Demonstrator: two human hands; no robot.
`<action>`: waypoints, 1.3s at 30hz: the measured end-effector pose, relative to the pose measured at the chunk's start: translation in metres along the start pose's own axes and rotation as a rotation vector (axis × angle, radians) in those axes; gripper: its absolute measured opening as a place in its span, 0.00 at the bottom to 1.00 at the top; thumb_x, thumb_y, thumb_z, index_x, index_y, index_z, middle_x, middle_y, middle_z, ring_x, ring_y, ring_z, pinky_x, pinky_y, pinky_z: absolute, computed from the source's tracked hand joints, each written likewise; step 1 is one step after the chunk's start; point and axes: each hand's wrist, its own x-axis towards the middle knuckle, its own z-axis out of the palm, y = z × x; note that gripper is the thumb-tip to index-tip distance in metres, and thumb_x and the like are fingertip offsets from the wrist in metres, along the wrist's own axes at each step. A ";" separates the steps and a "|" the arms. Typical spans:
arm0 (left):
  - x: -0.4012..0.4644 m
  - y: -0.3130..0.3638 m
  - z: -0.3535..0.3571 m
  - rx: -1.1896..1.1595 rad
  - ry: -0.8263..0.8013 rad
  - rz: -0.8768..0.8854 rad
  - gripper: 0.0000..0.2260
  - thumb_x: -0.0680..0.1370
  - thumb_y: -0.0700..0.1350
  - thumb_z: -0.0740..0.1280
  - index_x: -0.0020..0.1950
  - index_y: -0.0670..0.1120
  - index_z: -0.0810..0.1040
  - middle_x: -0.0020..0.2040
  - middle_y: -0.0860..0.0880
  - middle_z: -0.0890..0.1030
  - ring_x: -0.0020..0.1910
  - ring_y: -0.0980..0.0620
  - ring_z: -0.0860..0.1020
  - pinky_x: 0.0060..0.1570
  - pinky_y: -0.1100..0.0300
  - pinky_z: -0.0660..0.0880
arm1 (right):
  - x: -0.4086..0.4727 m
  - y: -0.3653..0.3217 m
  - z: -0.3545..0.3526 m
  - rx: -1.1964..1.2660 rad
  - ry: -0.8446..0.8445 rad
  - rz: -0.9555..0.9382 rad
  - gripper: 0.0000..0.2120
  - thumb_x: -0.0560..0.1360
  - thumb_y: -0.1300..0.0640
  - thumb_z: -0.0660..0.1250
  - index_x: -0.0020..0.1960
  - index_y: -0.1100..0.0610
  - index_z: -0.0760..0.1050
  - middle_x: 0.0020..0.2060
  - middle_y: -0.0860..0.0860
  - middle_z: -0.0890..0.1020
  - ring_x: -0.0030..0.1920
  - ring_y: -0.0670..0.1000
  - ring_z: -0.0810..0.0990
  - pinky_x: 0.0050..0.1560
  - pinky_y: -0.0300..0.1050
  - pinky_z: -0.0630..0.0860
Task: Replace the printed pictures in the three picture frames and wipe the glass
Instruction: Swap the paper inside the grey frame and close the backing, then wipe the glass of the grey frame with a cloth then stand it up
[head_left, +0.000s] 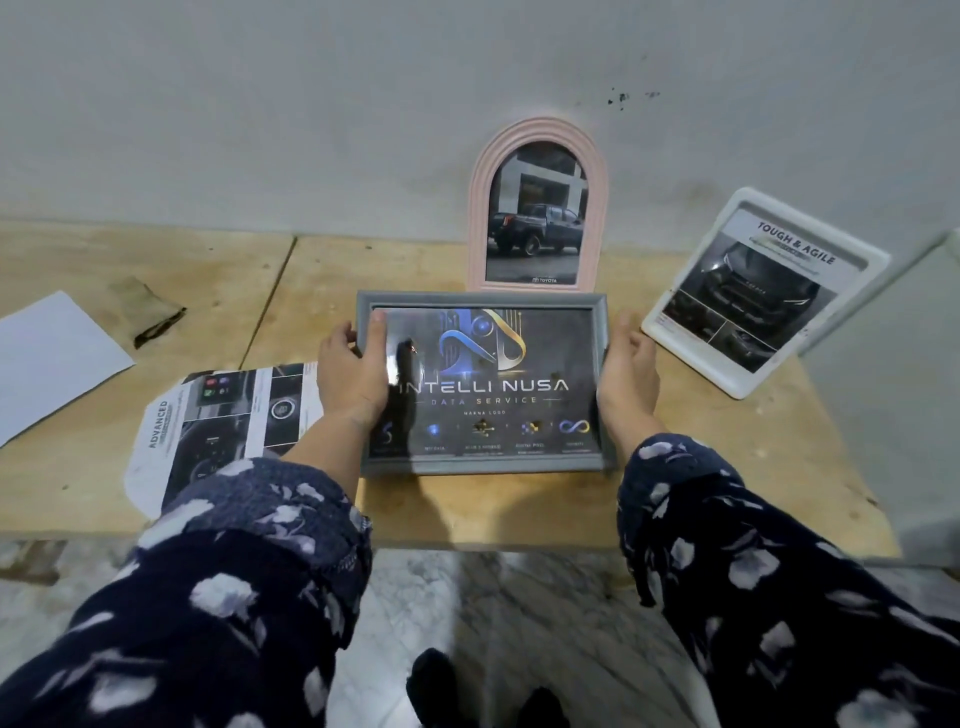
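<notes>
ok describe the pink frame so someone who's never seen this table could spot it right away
Look to the back of the wooden table, where it meets the grey wall. The pink frame stands upright there, just behind the grey frame held in both hands. It alone has an arched top, and it shows a dark pickup truck.
</notes>
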 end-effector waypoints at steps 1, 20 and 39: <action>0.005 -0.002 0.003 0.004 -0.028 -0.023 0.44 0.67 0.76 0.55 0.70 0.45 0.71 0.65 0.46 0.75 0.63 0.46 0.73 0.67 0.47 0.68 | 0.003 0.002 0.002 -0.003 0.009 0.018 0.23 0.79 0.37 0.51 0.62 0.53 0.70 0.48 0.48 0.74 0.49 0.51 0.71 0.50 0.45 0.64; 0.061 -0.021 0.031 0.508 -0.192 -0.087 0.26 0.81 0.55 0.57 0.75 0.41 0.63 0.71 0.39 0.69 0.71 0.37 0.64 0.68 0.45 0.64 | 0.034 -0.006 0.048 -0.677 -0.082 -0.230 0.19 0.78 0.48 0.56 0.67 0.53 0.68 0.64 0.52 0.74 0.67 0.55 0.67 0.65 0.54 0.62; 0.085 -0.069 -0.177 0.717 0.038 -0.209 0.21 0.81 0.53 0.59 0.72 0.46 0.68 0.74 0.46 0.65 0.73 0.45 0.61 0.67 0.47 0.65 | -0.089 -0.093 0.271 -0.837 -0.815 -0.828 0.16 0.78 0.57 0.57 0.64 0.50 0.71 0.65 0.51 0.72 0.68 0.56 0.64 0.65 0.52 0.63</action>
